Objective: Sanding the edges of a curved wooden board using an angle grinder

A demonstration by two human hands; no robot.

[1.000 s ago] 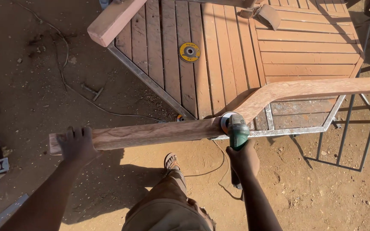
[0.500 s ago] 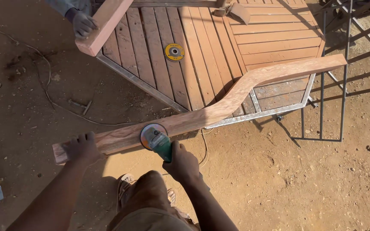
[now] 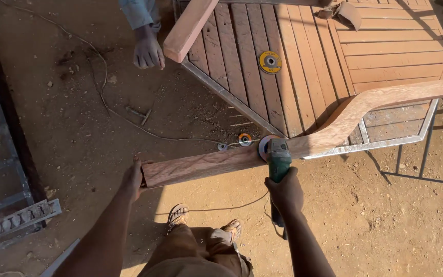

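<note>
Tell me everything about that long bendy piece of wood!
The curved wooden rail is reddish-brown, long and thick, with a straight near part that bends upward into a second straight stretch running right. It lies roughly level above the dirt. The left hand steadies its near end. A green angle grinder, held by the right hand, presses against its middle.

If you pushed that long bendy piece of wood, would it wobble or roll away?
The curved wooden piece looks thick and solid, so probably stiff and fairly heavy. Its bend likely stops rolling. The left hand braces one end, so a push might swing it.
</note>
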